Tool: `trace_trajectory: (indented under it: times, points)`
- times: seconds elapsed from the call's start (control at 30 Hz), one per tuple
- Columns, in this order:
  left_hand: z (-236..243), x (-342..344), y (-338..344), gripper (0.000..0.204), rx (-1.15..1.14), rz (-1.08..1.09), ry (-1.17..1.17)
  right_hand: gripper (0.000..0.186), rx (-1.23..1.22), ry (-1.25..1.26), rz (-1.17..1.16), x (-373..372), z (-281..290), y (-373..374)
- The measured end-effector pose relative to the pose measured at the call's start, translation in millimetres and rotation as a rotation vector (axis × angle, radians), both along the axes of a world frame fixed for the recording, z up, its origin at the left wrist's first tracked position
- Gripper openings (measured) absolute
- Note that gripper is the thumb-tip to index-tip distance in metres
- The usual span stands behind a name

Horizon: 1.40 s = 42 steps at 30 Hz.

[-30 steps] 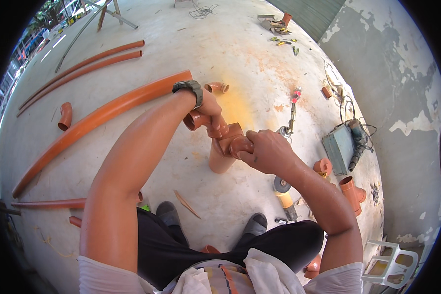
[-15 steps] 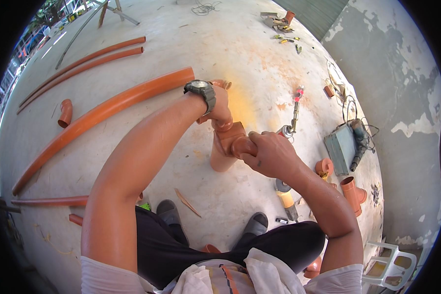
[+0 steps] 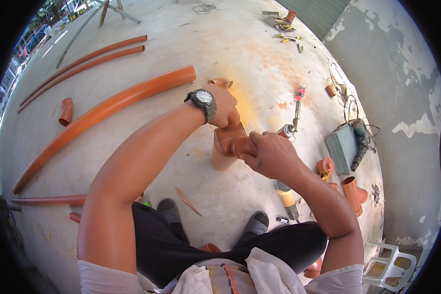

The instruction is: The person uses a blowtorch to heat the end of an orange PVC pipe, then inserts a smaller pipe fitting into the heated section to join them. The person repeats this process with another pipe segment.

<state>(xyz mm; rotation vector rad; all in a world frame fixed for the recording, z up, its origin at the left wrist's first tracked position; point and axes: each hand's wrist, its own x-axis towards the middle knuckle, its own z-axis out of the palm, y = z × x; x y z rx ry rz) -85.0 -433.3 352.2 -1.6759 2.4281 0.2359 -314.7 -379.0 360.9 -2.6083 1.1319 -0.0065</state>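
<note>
An orange pipe fitting [image 3: 229, 134] with side branches sits on top of a short, wide, upright pipe piece [image 3: 222, 160] between my arms. My left hand [image 3: 222, 104], below a dark wristwatch [image 3: 204, 99], is closed round the fitting's far branch; its fingertips are partly hidden. On the near right branch my right hand [image 3: 273, 154] is closed, thumb on the near side and fingers over the end. Just beyond my left hand a small orange elbow [image 3: 221, 83] lies on the floor.
A long orange pipe [image 3: 108, 108] and thinner pipes [image 3: 98, 51] lie leftward, with a loose elbow [image 3: 66, 111]. To the right are a gas torch [image 3: 289, 130], a yellow-bodied power tool [image 3: 286, 198], a pipe tee [image 3: 353, 195], a grey metal case [image 3: 341, 148] and a white plastic chair [image 3: 390, 267].
My left hand has turned at the wrist and shifted slightly right on the far branch, so more of the watch face shows. My right hand stays on its branch.
</note>
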Motion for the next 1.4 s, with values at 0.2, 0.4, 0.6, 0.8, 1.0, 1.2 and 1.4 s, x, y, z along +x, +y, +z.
trace_trajectory:
  times: [0.2,0.4,0.6,0.8,1.0,1.2,1.4]
  points:
    - [-4,-4,1,0.022,-0.073,-0.054,-0.018,0.029,-0.078,-0.036,-0.048,-5,-13,2]
    - [-9,-4,2,0.022,-0.043,-0.002,0.007,0.032,-0.036,0.047,-0.033,2,-4,-8]
    - [-15,3,0,0.029,-0.059,0.010,0.003,0.033,0.047,0.136,-0.033,14,11,-18]
    - [-14,0,4,0.029,-0.092,-0.010,-0.034,0.040,0.102,0.109,-0.073,10,13,-22]
    - [-13,-4,6,0.027,-0.076,0.026,-0.004,0.045,0.127,0.045,-0.119,5,2,-23]
    - [-12,-3,7,0.028,-0.077,0.042,-0.001,0.042,0.045,-0.003,-0.131,9,-7,-16]
    - [-4,-8,9,0.029,-0.030,0.058,0.001,0.040,0.013,0.063,-0.083,13,0,-23]
